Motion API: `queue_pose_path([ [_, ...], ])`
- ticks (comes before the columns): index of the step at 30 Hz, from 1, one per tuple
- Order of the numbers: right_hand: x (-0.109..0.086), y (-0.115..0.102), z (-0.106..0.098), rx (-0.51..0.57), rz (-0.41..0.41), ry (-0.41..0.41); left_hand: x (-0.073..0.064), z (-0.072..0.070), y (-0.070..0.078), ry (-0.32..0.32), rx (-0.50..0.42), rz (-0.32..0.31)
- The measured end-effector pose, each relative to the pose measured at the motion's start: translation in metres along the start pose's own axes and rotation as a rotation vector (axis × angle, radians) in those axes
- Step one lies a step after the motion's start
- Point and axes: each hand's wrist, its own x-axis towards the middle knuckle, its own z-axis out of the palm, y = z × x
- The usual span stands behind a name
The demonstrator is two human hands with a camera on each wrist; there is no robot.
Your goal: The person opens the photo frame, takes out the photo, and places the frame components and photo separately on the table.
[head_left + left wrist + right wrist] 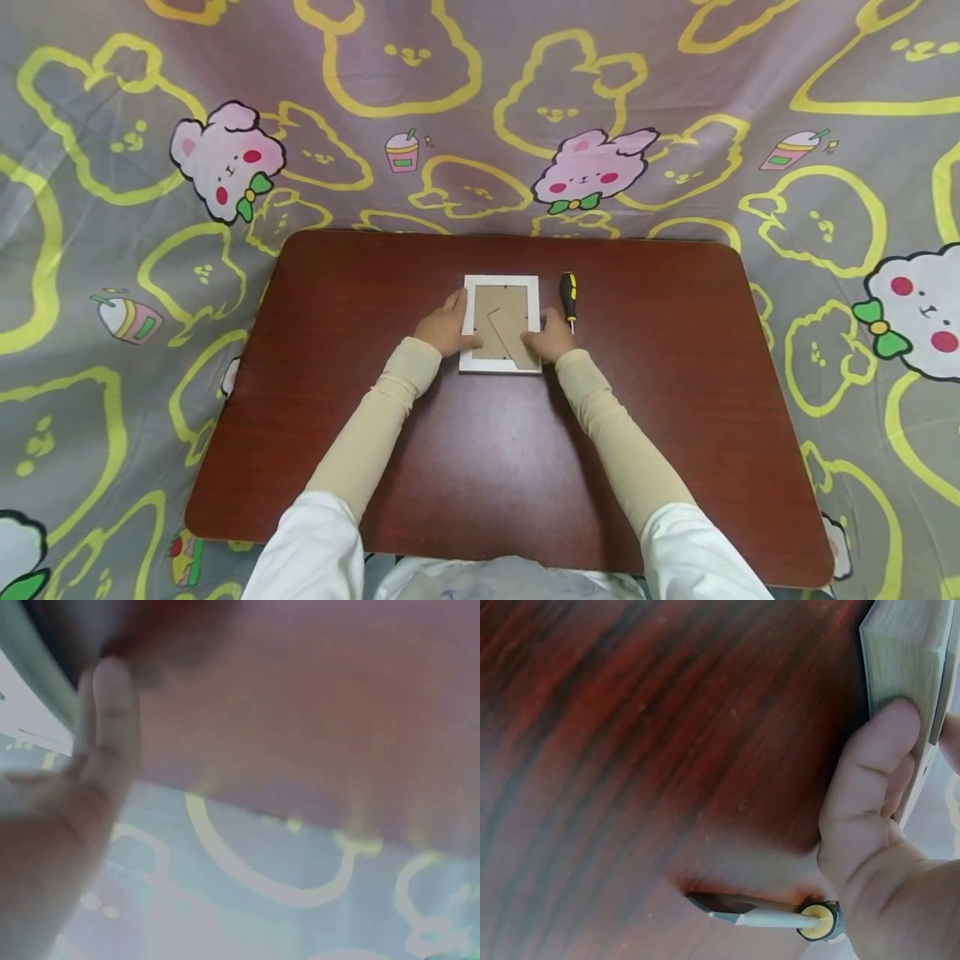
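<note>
A picture frame lies face down on the table, its back showing a white border and a brown backing board with a flat stand leg. My left hand grips its left side, thumb over the back and fingers along the outer edge. On the opposite side my right hand holds the frame, its thumb on the backing board. Up close in the right wrist view, fingers press against the pale wooden edge. The left wrist view is blurred and shows mainly the left hand.
Just right of the right hand lies a screwdriver with a black and yellow handle, its shaft partly behind the hand. The dark red wooden table has rounded corners. Patterned cloth hangs behind and at both sides.
</note>
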Motion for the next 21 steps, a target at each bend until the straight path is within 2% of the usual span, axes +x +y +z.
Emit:
queue_pose_path([
  [4,0.001,0.001,0.000,-0.005,0.005,0.012,0.005,-0.010,-0.004,-0.134,0.107,0.075],
  [8,0.003,0.000,0.002,-0.008,0.004,0.013,0.008,-0.013,-0.006,-0.204,0.145,0.076],
  [16,0.005,-0.001,0.000,-0.015,-0.006,-0.010,0.008,-0.017,-0.003,-0.215,0.198,0.080],
  [21,0.006,0.000,-0.006,0.019,0.010,-0.079,0.006,-0.018,0.005,-0.214,0.212,0.069],
])
